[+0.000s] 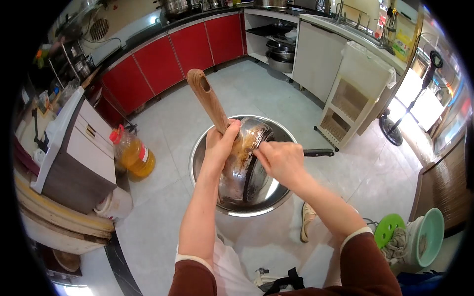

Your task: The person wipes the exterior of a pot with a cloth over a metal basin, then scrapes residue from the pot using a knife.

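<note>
Clock positions read from the centre of the basin.

Left hand [222,145]: closed around the near end of the brown wood-grain handle [212,106] and the adjoining wall of a silver metal pan [234,172]. Right hand [284,160]: fingers curled, tips against the pan's stained side; cannot tell whether anything is pinched in them.

Pan: tilted over the basin, handle pointing to 11 o'clock, surface marked with yellow-brown and blackish scorching. Beneath it, a wide round stainless-steel basin [200,150] on the pale grey tiled floor [173,207]. Pan and forearms block much of the basin's interior.

3 o'clock, just beyond the right hand: a black knife-type handle [318,153] projecting past the basin rim; its other end is hidden. Between 4 and 5: a light-coloured shoe [308,222], near the basin.

Farther out. 9 o'clock: clear plastic bottle of orange-yellow liquid [136,159] with red cap. Between 8 and 9: white plastic bucket [116,203]. 11: glossy red cabinet doors [190,44] under a dark counter. 2: white rack with shelves [345,93]. Between 2 and 3: round black stand base [390,130]. 4: bright green perforated disc [390,228], pale green bucket [432,237] beyond it.
</note>
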The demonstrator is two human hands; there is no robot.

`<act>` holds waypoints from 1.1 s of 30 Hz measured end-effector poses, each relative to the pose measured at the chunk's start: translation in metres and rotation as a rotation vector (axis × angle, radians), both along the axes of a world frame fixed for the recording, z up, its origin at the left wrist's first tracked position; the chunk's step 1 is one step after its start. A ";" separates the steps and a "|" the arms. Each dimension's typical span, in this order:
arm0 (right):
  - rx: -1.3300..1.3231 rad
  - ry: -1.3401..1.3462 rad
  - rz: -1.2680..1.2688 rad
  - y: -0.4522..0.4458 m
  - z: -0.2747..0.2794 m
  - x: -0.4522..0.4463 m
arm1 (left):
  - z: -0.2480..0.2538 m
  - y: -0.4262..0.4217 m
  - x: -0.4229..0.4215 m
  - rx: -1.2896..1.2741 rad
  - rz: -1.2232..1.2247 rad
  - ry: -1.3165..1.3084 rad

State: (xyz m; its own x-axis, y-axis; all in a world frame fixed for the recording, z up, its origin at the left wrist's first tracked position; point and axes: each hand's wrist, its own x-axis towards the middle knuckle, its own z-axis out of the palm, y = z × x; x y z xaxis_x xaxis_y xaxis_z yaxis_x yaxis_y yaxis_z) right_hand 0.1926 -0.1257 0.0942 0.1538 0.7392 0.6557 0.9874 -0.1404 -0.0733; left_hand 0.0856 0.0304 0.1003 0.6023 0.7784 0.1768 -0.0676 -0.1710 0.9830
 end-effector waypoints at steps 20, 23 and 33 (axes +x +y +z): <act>-0.022 0.383 -0.062 0.011 -0.003 0.010 | 0.001 0.000 -0.002 -0.052 -0.013 0.007; -0.063 0.379 -0.037 0.011 -0.002 0.002 | 0.001 0.000 -0.002 -0.065 -0.009 -0.010; 0.020 0.389 -0.059 0.014 -0.005 0.012 | 0.000 0.001 -0.003 -0.049 0.010 -0.016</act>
